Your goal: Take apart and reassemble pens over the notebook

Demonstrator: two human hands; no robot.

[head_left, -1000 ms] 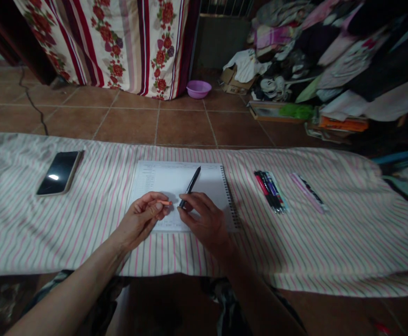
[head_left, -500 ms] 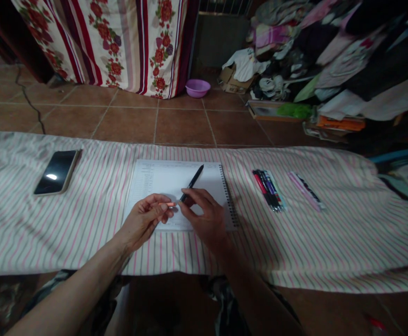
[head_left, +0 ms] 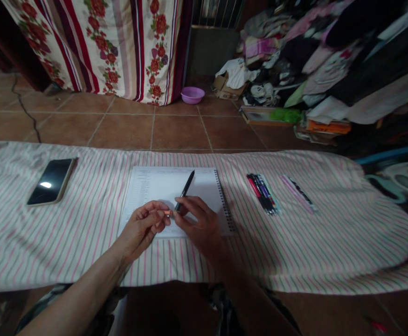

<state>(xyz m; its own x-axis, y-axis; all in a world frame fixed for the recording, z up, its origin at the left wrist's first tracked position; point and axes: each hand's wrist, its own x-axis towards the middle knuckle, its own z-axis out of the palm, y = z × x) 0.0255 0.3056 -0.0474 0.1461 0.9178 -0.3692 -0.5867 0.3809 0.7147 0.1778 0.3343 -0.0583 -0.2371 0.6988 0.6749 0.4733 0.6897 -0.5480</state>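
My left hand (head_left: 148,224) pinches a small orange piece (head_left: 168,213) between thumb and fingertips; its exact kind is too small to make out. Close against it on the right, my right hand (head_left: 201,224) has thumb and index finger closed on the lower end of a black pen (head_left: 186,186). The pen slants up and to the right over the page. Both hands are above an open spiral notebook (head_left: 204,179) with a white page and printed lines at its left. The fingertips almost meet, and whether the orange piece touches the pen is hard to see.
A striped cloth (head_left: 95,224) covers the low table. On it lie a phone (head_left: 51,182) at left, several pens (head_left: 262,193) bundled at right, and a pink pen and a black-and-white one (head_left: 298,193) beyond. A purple basin (head_left: 192,95) and piled clothes (head_left: 287,51) are on the floor behind.
The view has shifted slightly. Less of the orange piece shows between my hands, which are a little closer together. The black pen has tilted slightly with my right hand.
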